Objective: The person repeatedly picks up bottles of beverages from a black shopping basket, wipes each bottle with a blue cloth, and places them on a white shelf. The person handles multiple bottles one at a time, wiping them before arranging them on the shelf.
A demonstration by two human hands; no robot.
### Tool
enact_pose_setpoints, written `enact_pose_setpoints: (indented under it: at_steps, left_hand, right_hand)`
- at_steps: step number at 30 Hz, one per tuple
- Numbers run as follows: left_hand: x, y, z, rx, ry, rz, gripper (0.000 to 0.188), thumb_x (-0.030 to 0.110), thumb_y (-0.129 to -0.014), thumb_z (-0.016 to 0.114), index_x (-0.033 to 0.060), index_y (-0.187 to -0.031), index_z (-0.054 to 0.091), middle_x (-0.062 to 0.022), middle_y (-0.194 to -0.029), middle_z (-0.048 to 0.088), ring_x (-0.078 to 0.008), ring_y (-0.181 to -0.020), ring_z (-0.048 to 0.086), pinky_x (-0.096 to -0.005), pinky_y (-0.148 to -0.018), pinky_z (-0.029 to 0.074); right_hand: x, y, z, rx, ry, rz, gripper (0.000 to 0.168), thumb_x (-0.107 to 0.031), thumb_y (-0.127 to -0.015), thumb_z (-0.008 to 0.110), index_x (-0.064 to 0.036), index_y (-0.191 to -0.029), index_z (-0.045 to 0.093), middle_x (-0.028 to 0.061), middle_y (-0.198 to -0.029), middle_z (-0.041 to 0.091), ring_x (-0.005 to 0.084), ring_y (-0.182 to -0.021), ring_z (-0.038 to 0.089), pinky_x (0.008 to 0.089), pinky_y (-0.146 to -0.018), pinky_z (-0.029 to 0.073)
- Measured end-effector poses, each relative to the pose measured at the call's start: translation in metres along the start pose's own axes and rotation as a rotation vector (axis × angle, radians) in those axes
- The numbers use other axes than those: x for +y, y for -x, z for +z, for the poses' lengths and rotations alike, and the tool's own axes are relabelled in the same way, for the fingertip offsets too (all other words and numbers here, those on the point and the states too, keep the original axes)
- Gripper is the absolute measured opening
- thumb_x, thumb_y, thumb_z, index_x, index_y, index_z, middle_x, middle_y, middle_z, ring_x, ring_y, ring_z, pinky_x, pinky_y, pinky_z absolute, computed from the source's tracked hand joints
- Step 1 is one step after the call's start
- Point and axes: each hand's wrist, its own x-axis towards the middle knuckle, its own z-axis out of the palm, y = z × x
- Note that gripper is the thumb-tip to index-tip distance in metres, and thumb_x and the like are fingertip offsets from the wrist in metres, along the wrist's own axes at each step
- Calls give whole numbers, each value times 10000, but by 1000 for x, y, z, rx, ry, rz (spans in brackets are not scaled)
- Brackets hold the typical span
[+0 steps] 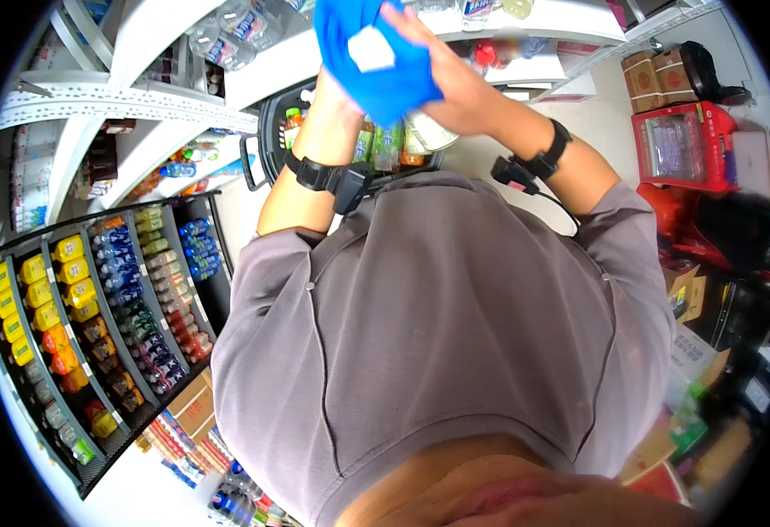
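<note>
A bright blue cloth (391, 85) is raised in front of the white shelf, bunched in a ring around a white patch. Whether that patch is a gap or an object, I cannot tell. My right hand (460, 89) grips the cloth's right side, with fingers reaching over its top edge. At its lower left is my left hand (340, 92), its fingers mostly hidden behind the fabric. Below both hands stands a black basket (269, 135) holding several drink bottles (387, 146). A pale round item (429, 135) lies among them, partly covered by my right hand.
White shelving (279, 69) with clear plastic bottles (230, 43) runs across the front. To the left leans a black drinks rack (223, 263) filled with bottles. Cardboard boxes (660, 79) and a red windowed carton (681, 148) are stacked at the right.
</note>
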Motion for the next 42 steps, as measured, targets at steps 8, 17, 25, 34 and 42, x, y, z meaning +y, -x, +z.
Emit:
enact_pose_setpoints:
  at_steps: [8,17,25,34,42]
  left_hand:
    - [56,-10,23,94,262,248,526,540,-1033,532,28,-1115,622,-221,-1098,695,-422,-1076,657,-577,-1009,517]
    - [29,14,98,-388,-417,281,561,376,-997,653,4,-1397,521,-246,-1349,613,-341,-1213,646,-489,-1053,519]
    - [18,3,39,-343,118,-109,839,739,-1011,318,18,-1375,547,-178,-1202,690,-321,-1107,690,-475,-993,550]
    - [31,25,45,-154,40,10,628,540,-1078,429,73,-1497,451,-132,-1406,603,-279,-1282,597,-447,-1104,484]
    - [55,40,23,-193,222,-54,745,659,-1052,351,54,-1473,459,-144,-1400,588,-295,-1268,591,-451,-1092,485]
  right_hand:
    - [-15,48,-36,97,-503,217,780,0,-856,662,-29,-1575,362,171,-1657,334,316,-1507,348,462,-1205,324]
    - [4,19,-7,401,-1575,622,496,-351,-1092,516,-34,-1472,481,156,-1409,604,272,-1253,631,431,-1063,537]
    - [-9,11,-32,341,-1598,733,516,-374,-1078,527,-48,-1475,487,126,-1396,613,251,-1242,630,435,-1071,512]
    - [-32,-43,-23,120,103,-113,683,-16,-755,698,-50,-1421,549,192,-1647,323,469,-1531,236,541,-1239,271]
    - [-54,-5,1,-49,158,-44,535,-139,-769,773,-61,-1287,666,174,-1639,346,513,-1520,229,560,-1229,294]
